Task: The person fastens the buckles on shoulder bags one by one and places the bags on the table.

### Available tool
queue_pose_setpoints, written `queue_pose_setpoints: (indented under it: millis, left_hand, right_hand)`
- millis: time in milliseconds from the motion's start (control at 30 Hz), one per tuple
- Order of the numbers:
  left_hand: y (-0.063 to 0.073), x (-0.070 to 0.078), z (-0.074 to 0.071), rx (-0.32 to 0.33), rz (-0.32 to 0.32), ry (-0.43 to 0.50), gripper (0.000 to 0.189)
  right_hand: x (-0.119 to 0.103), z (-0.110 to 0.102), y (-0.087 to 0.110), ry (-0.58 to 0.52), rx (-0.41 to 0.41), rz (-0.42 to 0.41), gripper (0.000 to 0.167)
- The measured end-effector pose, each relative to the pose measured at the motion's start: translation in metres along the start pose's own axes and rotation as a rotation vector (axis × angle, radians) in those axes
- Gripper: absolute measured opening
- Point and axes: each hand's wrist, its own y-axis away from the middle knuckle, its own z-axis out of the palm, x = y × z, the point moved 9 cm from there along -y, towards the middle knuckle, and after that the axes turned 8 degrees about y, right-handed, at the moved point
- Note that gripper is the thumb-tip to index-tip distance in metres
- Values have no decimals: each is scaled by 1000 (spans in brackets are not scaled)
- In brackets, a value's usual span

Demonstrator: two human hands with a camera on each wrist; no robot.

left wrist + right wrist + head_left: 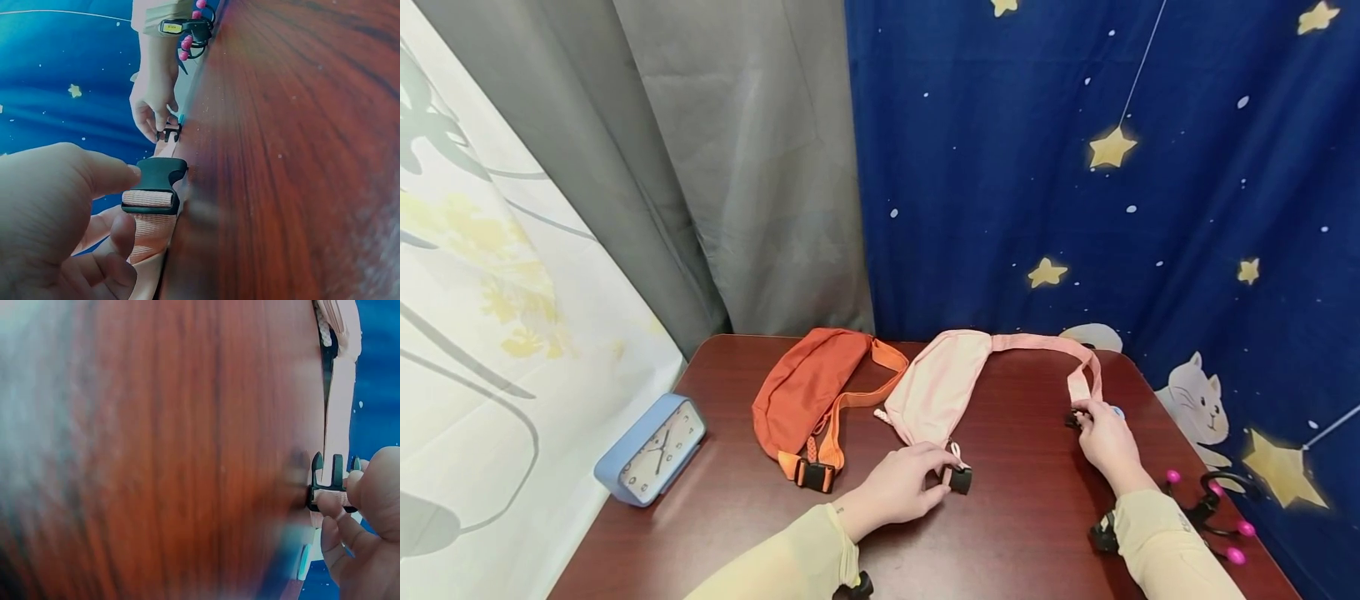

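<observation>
A pale pink waist bag [936, 387] lies on the table, its strap [1037, 342] running to the right. Beside its lower end, my left hand [898, 487] pinches the black socket half of its buckle [156, 172] between thumb and fingers. Over at the right end of the strap, my right hand [1108, 442] grips the black pronged half of the buckle [337, 469]. The two halves are well apart. In the left wrist view the prongs point toward the socket.
A rust-red waist bag [812, 383] with its orange strap and black buckle [815, 476] lies left of the pink one. The blue clock [651, 450] stands at the table's left edge. Near the right edge sits a black object with pink-tipped arms [1206, 504]. Curtains [775, 167] hang behind.
</observation>
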Motion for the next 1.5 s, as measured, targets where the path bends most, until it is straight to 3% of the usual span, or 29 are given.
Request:
queue_pose_setpoints:
  millis: [467,633,867,1067,1300,1500]
  left_hand:
    - [1,-7,9,10,-54,-27,38]
    - [1,-9,11,2,-71,-17,39]
    - [0,-10,12,21,-53,8,37]
    - [0,-13,14,30,-43,3,38]
    - [0,-14,16,29,-10,-15,41]
    - [0,-17,20,-9,-9,-14,50]
  right_hand:
    - [-22,0,10,-39,73,-103,21]
    - [-31,2,14,-61,54,-128,20]
    - [-48,7,19,-121,-19,-188,24]
    - [-61,18,20,-244,-154,-214,25]
    - [-80,25,26,-298,-271,-229,20]
    - [-103,27,32,-371,-335,-290,18]
